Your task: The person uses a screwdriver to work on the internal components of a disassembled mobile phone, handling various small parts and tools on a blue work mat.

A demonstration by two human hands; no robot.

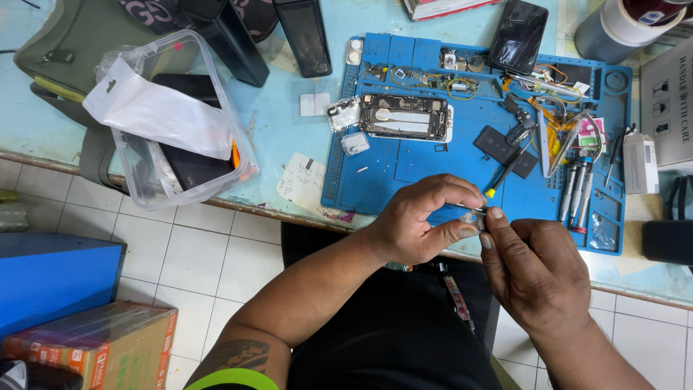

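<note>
The left hand (pixel 422 224) and right hand (pixel 530 263) meet over the near edge of the bench (pixel 43 115), just in front of the blue mat (pixel 433 170); between them sits a small clear part (pixel 471 217), too small to tell what it is; the left grip is clamped on it, thumb below and fingers curled over the top; the right grip is pinched together at the same spot, thumb and forefinger touching the part's right end, though whether it carries a thin tool there I cannot tell; the two hands touch at the fingertips.

On the mat, well beyond the hands, lies an opened phone (pixel 406 117) with its insides showing; just left of it are a clear scrap (pixel 343 113) and a small clear piece (pixel 354 144); a dark flat part (pixel 505 148) lies to its right, with a screwdriver (pixel 505 173) slanting across it, yellow tip toward the hands; a row of tools (pixel 577 195) stands along the mat's right side, beside a tangle of wires (pixel 559 119); a black phone (pixel 518 35) rests tilted at the mat's far edge.

Left of the mat a paper note (pixel 303 182) lies on the bench; further left a clear tub (pixel 180 119) hangs over the bench edge, holding a white bag (pixel 155 112) and dark flat things; a grey pouch (pixel 79 32) sits behind it.

Below, on the tiled floor (pixel 195 260), stand a blue box (pixel 54 278) and a cardboard box (pixel 101 347).
</note>
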